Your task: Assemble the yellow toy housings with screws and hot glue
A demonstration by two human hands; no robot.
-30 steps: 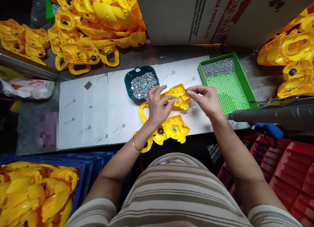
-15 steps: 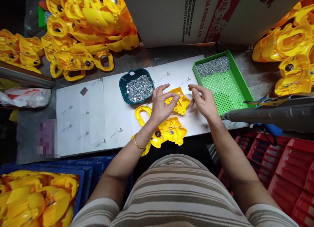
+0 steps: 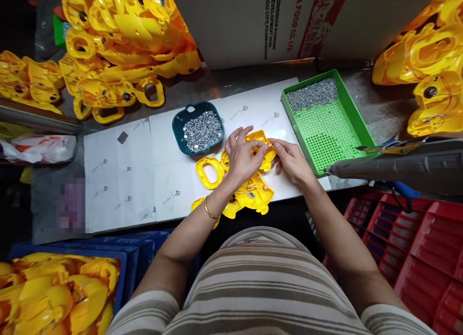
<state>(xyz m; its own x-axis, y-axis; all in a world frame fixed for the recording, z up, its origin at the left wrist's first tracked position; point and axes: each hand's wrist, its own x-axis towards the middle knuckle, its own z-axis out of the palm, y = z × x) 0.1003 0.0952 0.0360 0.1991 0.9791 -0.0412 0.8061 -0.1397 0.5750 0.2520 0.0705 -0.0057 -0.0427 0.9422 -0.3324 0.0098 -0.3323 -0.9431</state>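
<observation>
Two yellow plastic shells with handles lie on the white board. Over the upper shell [image 3: 266, 164], my left hand [image 3: 244, 154] has thumb and index finger pinched on something too small to make out. My right hand [image 3: 290, 160] meets it from the right, thumb and index finger pressed together at the shell's right part; what they hold is hidden. Nearer my body is the lower shell [image 3: 260, 200], with thin wires and a small circuit piece inside, partly under my left forearm.
A dark green tray [image 3: 180, 131] of small metal parts stands left of my hands. On the right are a green basket [image 3: 347, 127] with more metal parts and a dark tool [image 3: 394, 163]. Yellow shells are piled behind; a carton [image 3: 246, 31] stands at the back.
My right hand has moved left and its fingertips now meet those of my left hand over the upper shell. The view has shifted slightly.
</observation>
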